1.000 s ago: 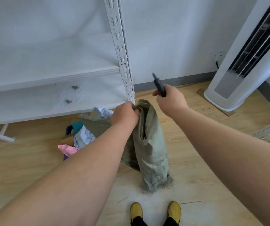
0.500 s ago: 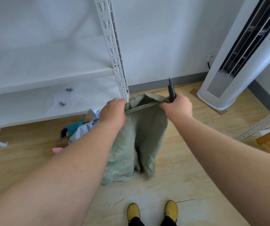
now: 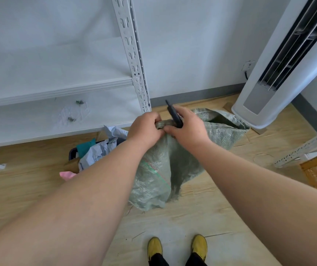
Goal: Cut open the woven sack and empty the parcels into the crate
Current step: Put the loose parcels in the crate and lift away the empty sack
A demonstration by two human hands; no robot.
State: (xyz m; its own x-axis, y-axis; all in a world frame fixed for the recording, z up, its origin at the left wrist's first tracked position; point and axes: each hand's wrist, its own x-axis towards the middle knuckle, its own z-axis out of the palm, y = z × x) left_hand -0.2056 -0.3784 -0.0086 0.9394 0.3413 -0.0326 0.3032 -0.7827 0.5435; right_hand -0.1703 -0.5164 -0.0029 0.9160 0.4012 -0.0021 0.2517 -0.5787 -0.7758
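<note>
Both hands meet at the centre of the frame, clenched on the gathered rim of the green woven sack (image 3: 165,169). The left hand (image 3: 144,129) bunches the folded edge; the right hand (image 3: 187,129), touching it, pinches the same fold and also grips a dark cutter (image 3: 174,115) that points up and away. The sack hangs limp to the wooden floor (image 3: 19,189), its mouth gaping toward the right. Left of centre, behind the left forearm, crumpled parcels (image 3: 100,150) lie heaped in a dark crate (image 3: 72,153) under the white shelving (image 3: 58,89). A white tower unit (image 3: 269,93) stands upper right; yellow shoes (image 3: 154,247) show at the bottom.
</note>
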